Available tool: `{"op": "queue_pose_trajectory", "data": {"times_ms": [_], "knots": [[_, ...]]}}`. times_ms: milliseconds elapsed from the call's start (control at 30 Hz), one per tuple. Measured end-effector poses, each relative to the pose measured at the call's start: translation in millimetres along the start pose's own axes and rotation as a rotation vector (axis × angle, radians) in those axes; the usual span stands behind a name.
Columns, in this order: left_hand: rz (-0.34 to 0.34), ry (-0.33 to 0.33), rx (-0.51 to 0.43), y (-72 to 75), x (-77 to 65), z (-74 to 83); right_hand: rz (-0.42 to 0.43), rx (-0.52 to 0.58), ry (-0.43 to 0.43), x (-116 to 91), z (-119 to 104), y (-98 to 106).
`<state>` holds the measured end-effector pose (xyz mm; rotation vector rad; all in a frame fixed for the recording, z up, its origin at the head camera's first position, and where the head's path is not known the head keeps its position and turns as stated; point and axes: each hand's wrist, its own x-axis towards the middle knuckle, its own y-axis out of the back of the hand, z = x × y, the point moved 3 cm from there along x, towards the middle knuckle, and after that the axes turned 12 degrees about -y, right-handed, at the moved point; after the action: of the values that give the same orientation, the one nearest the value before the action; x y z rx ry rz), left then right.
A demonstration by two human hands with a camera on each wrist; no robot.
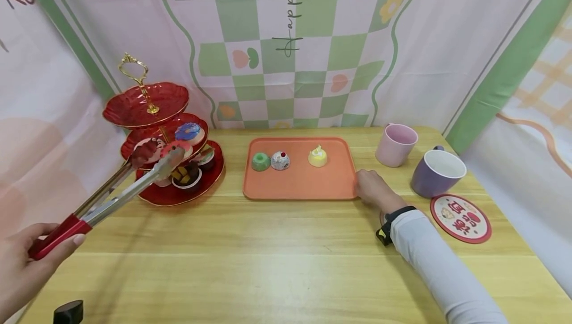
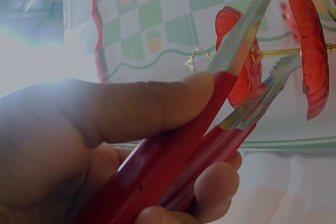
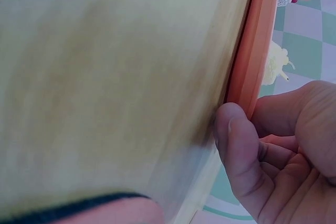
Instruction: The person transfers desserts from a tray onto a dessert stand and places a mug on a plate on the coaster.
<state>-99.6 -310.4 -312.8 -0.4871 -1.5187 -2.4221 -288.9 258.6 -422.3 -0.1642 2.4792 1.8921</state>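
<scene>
L hand (image 1: 27, 275) grips the tongs (image 1: 118, 198), their arms spread w/ nothing visible btwn them; tips sit out past the fingers, by the stand's (image 1: 129, 110) mid tier, tho can't tell if they touch the cupcakes (image 1: 189, 133). R hand (image 1: 377, 189) pinches the R edge of the tray (image 1: 295, 190), which lies just L of those fingers, w/ yellow cake (image 1: 318, 156) nearest, then white cake (image 1: 280, 161), green cake (image 1: 260, 161) farthest. Main risk, prob.: tips look level w/ the gap btwn top & mid plates, so a careless lift or twist could snag a rim and tip the stand. Too hard a squeeze might pop a cupcake loose. A sharp R tug would likely slide the cakes; purple mug (image 1: 431, 177), R of those fingers, could get bumped by the arm.
</scene>
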Motion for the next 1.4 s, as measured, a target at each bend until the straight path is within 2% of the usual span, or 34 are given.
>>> {"op": "queue_pose_trajectory", "data": {"times_ms": [200,633,967,1133,1267,1400], "knots": [[-0.023,0.033,0.022,-1.4,-0.6,0.6,-0.016,-0.001,-0.026,0.3,-0.9,-0.4],[-0.023,0.031,0.007,-0.9,-3.3,2.3,-0.017,0.01,-0.017,0.6,-0.8,-1.5],[0.023,-0.032,0.006,-4.8,-5.0,0.6,-0.013,-0.008,-0.02,1.0,-0.6,0.2],[0.002,-0.07,0.005,-10.3,-3.9,3.6,-0.008,-0.013,-0.01,1.4,-0.7,-0.3],[-0.017,-0.094,-0.032,-12.3,-1.1,10.9,-0.001,-0.015,0.002,1.2,-1.1,-0.2],[-0.035,-0.116,0.013,-13.3,2.5,19.5,-0.007,-0.015,-0.001,1.4,-0.7,-0.3]]}}
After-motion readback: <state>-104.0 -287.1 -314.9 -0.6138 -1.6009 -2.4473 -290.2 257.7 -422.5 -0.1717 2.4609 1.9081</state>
